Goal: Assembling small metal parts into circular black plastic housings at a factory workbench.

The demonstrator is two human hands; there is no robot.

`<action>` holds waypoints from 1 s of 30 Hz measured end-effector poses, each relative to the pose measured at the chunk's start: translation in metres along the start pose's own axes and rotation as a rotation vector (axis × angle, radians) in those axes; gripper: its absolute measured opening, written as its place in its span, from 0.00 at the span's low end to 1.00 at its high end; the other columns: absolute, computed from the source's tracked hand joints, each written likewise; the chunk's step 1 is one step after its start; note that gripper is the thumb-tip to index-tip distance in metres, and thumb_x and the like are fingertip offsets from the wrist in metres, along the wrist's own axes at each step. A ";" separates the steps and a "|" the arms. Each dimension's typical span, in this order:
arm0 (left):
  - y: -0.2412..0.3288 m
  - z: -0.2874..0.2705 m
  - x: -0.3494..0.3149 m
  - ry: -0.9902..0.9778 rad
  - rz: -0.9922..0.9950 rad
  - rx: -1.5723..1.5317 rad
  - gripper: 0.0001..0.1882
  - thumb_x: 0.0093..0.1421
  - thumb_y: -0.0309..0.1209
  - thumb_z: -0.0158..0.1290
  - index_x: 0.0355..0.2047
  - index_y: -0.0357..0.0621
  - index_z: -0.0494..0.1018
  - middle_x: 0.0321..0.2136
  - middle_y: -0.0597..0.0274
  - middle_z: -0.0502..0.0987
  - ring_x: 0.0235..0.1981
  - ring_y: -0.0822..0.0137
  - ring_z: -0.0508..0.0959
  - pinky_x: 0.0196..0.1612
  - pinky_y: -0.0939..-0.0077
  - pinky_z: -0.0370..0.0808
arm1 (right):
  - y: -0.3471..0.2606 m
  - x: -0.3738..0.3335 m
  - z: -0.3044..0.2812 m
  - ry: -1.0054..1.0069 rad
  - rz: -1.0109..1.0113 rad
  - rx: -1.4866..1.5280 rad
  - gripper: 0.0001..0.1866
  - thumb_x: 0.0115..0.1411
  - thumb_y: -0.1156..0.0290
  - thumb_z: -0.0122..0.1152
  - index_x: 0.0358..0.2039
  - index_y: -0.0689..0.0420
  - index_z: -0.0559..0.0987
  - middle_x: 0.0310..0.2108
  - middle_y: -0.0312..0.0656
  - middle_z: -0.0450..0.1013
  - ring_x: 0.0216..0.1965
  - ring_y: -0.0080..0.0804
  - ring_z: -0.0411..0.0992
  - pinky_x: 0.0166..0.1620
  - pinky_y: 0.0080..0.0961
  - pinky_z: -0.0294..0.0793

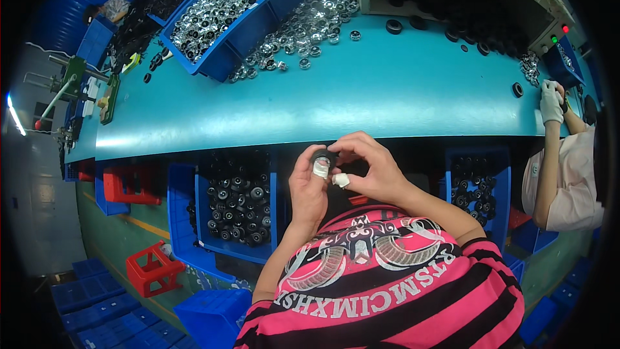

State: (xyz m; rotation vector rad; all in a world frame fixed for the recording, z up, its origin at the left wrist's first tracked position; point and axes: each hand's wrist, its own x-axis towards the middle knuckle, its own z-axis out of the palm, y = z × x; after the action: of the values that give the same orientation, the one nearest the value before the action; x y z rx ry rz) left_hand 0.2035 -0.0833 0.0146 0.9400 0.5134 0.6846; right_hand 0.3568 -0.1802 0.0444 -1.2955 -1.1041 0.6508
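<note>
Close to my body, just below the table's front edge, my left hand (306, 189) grips a small black wheel (322, 154) between thumb and fingers. My right hand (380, 173) meets it from the other side, with its fingertips on the wheel's edge. White tape wraps both thumbs. My fingers and thumb hide part of the wheel. Beyond my hands, loose silver hubs with dark centres (305, 32) lie heaped on the teal table (271, 106).
A blue bin (223, 45) full of silver hubs stands on the table. Below are blue bins of black wheels (237, 210), (475, 187) and a red stool (154, 269). A dark-mouthed machine (452, 0) stands far right. At right, a gloved co-worker's hand (551, 103) works.
</note>
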 end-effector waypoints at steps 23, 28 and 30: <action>-0.014 -0.007 0.010 0.125 0.041 0.251 0.16 0.72 0.26 0.55 0.58 0.37 0.75 0.44 0.61 0.81 0.42 0.73 0.81 0.43 0.79 0.78 | 0.023 0.002 0.008 0.054 -0.178 -0.431 0.19 0.57 0.76 0.69 0.50 0.58 0.85 0.41 0.42 0.80 0.39 0.35 0.80 0.43 0.30 0.81; 0.001 -0.006 0.011 -0.015 -0.038 0.180 0.19 0.73 0.29 0.53 0.62 0.38 0.72 0.47 0.58 0.81 0.41 0.69 0.83 0.39 0.75 0.83 | 0.023 -0.001 0.004 0.041 0.134 -0.059 0.20 0.58 0.77 0.67 0.52 0.59 0.84 0.41 0.43 0.80 0.38 0.32 0.81 0.43 0.27 0.81; 0.001 -0.007 0.010 -0.013 -0.014 0.245 0.18 0.73 0.29 0.54 0.60 0.38 0.74 0.44 0.59 0.82 0.38 0.71 0.82 0.36 0.76 0.83 | 0.025 -0.003 0.005 0.042 0.143 -0.044 0.19 0.58 0.76 0.69 0.52 0.59 0.85 0.40 0.43 0.80 0.35 0.29 0.81 0.40 0.24 0.81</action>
State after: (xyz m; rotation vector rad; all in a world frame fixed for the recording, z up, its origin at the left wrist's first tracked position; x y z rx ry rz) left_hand 0.2052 -0.0717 0.0108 1.1682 0.6013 0.6115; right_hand 0.3562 -0.1755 0.0197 -1.4298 -1.0026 0.7049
